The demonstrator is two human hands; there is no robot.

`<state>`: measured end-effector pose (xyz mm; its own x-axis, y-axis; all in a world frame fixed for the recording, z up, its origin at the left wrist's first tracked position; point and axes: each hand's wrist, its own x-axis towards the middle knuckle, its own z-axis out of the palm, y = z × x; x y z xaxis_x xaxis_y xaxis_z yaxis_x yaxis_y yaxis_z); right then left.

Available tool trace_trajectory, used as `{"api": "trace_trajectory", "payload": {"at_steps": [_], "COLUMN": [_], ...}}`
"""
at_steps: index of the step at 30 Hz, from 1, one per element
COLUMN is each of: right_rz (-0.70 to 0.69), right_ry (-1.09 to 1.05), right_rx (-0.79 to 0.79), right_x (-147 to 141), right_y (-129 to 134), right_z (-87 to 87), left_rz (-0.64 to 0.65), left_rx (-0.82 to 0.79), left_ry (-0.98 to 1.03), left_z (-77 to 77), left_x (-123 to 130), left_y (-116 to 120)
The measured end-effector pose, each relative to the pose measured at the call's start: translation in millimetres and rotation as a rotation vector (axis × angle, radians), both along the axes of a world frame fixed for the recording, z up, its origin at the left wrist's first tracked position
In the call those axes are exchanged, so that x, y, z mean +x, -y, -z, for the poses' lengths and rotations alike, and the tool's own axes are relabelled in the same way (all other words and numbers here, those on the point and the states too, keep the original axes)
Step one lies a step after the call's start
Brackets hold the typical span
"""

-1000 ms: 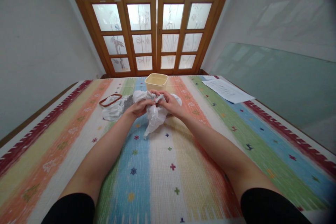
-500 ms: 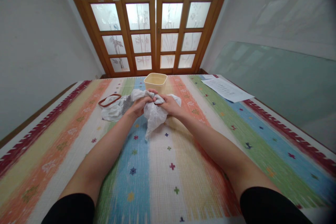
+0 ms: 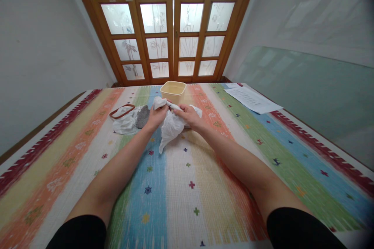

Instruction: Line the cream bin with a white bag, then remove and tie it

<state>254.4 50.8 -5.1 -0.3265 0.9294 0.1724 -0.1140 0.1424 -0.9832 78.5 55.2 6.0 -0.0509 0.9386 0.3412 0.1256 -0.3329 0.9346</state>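
Left hand [image 3: 157,116]: shifted right since the earlier frame, baring more of the grey piece [image 3: 143,116]; fingers curled tight around the bag's bunched end.
Right hand [image 3: 188,115]: thumb and fingers pinching the bag's twisted strand.
Bag [image 3: 172,126]: between both hands, on the near side of the tub [image 3: 179,96]; twisted strand's long axis runs left to right, loose tail pointing toward the wearer, tip leaning left.
Ring [image 3: 114,116]: on crumpled plastic [image 3: 126,125], left of the hands.
Paper [image 3: 253,100]: well right of the bag, its printed lines too small to read.
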Motion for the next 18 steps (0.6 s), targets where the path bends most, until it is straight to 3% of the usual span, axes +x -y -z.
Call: {"api": "trace_trajectory", "payload": {"at_steps": [4, 11, 18], "right_rz": [-0.019, 0.009, 0.033], "right_ry": [0.0, -0.215, -0.274], "right_rx": [-0.018, -0.173, -0.059], "right_x": [-3, -10, -10], "right_y": [-1, -8, 1], "right_z": [4.3, 12.1, 1.0], "left_rz": [0.116, 0.278, 0.333], "left_rx": [0.077, 0.316, 0.368], "left_ry": [0.091, -0.003, -0.146], "left_z": [-7.2, -12.9, -3.8], "left_x": [2, 2, 8], "left_y": [5, 10, 11]}}
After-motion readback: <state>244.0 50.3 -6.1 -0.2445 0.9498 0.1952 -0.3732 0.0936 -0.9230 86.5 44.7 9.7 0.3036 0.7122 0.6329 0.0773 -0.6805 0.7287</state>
